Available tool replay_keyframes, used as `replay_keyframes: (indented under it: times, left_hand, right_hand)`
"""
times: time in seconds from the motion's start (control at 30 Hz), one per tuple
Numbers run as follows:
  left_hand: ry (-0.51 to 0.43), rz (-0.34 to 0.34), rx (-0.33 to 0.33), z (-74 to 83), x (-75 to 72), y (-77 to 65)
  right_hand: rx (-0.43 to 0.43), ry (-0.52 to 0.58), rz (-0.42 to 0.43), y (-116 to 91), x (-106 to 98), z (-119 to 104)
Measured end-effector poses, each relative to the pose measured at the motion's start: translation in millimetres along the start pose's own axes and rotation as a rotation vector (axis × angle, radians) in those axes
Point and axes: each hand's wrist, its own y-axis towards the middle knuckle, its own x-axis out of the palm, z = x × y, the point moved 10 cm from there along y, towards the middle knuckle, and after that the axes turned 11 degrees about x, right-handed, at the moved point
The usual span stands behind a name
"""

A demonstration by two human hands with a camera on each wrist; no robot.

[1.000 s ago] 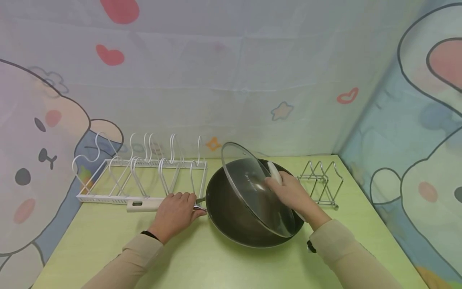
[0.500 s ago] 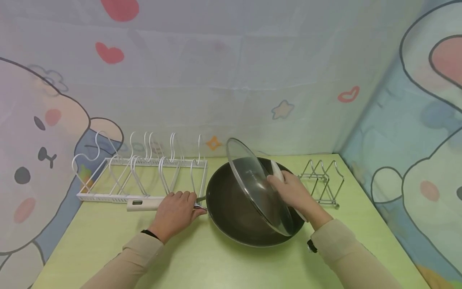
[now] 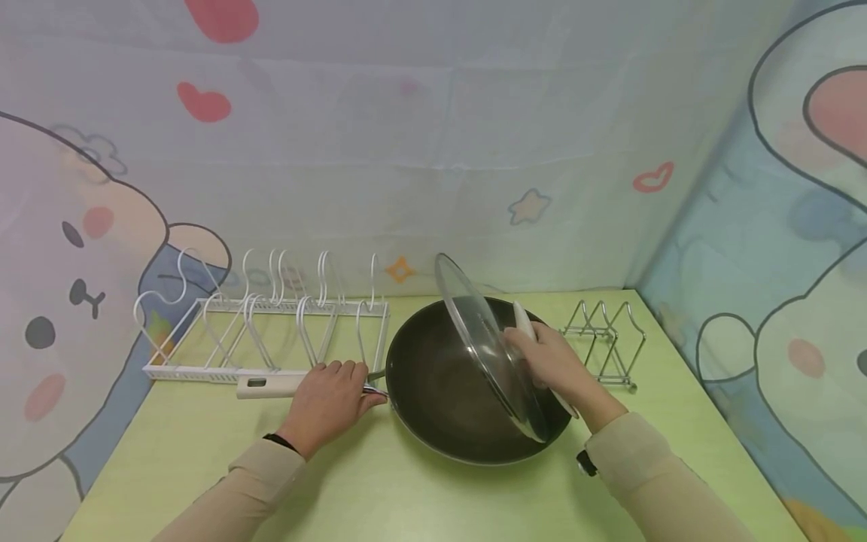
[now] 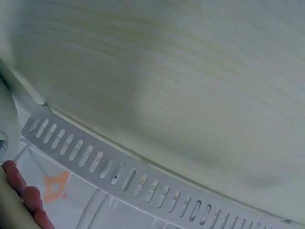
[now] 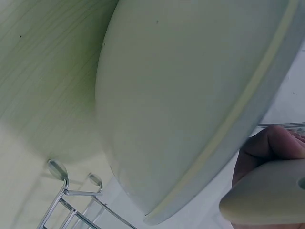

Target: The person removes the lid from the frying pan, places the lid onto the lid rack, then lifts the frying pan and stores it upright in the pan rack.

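A dark-lined frying pan [image 3: 440, 406] sits on the table, its cream handle [image 3: 267, 387] pointing left. My left hand [image 3: 328, 403] grips that handle near the pan's rim; in the left wrist view only some fingertips [image 4: 33, 198] show at the lower left. My right hand [image 3: 552, 361] holds a glass lid [image 3: 477, 331] by its cream handle [image 3: 523, 320]. Steeply tilted, the lid has its lower edge inside the right part of the pan and its upper edge raised. The right wrist view shows the pan's pale outer wall [image 5: 181, 95] beside the curled fingers [image 5: 271, 143] on the lid handle.
On the left stands a white rack [image 3: 203, 373] with several curved dividers, close behind the pan handle. A small chrome wire rack [image 3: 612, 346] is at the right, just beyond the right hand. A patterned cloth [image 3: 433, 150] hangs behind the table [image 3: 379, 497].
The right hand has turned the lid more upright, its upper edge moving right and rising. The hand itself has shifted slightly right. The left hand and pan have stayed in place.
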Motion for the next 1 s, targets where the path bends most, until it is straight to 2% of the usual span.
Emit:
replay_keyframes:
  times: [0.3,0.57,1.0]
  left_hand:
    - [-0.01,-0.014,-0.005,-0.5,1.7,-0.9]
    - [-0.016,-0.023,-0.004,-0.5,4.1,-1.3]
    - [0.002,0.001,0.011,0.9,1.9,-0.9]
  right_hand:
    - [-0.003,0.058,-0.043,0.7,1.8,1.3]
    - [0.005,0.084,-0.043,2.3,0.1,4.6]
    - [0.025,0.13,-0.057,3.2,0.5,6.6]
